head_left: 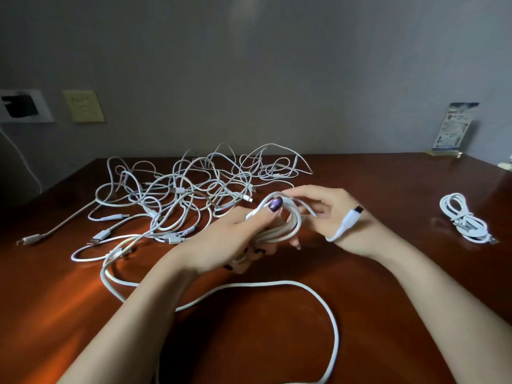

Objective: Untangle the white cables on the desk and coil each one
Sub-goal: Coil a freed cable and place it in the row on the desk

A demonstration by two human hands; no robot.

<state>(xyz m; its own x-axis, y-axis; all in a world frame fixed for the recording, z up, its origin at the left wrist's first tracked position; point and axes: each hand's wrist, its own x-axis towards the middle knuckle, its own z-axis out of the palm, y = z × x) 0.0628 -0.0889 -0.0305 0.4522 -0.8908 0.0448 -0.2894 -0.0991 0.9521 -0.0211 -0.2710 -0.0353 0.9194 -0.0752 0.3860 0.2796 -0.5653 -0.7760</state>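
The person's left hand (pixel 232 239) has its grip closed around a half-wound white cable (pixel 279 225). The purple-nailed thumb is pressed on top of the loops and the fingers are curled underneath. This bundle is held just above the middle of the reddish-brown polished wooden counter (pixel 55 300).

The right hand (pixel 327 209) meets the bundle from the other side. Its fingers are bent over the top strands and seem to pinch one, though the fingertips are partly hidden. The cable's white plug end (pixel 357 210) lies across the back of that hand. The unwound remainder of the cable (pixel 318 295) sweeps in a wide loop towards the near edge, passing under the left forearm.

Behind the hands, towards the far edge, is a loose tangle of thin white cables (pixel 188 189). Near the right edge lies a finished white cable coil (pixel 465 220), well apart from the rest.

A blue-and-white printed card (pixel 454 128) leans against the wall at the far right corner, its writing too blurred to read. On the wall to the left are a yellowish switch plate (pixel 84 106) and a white socket with a black plug (pixel 25 106).
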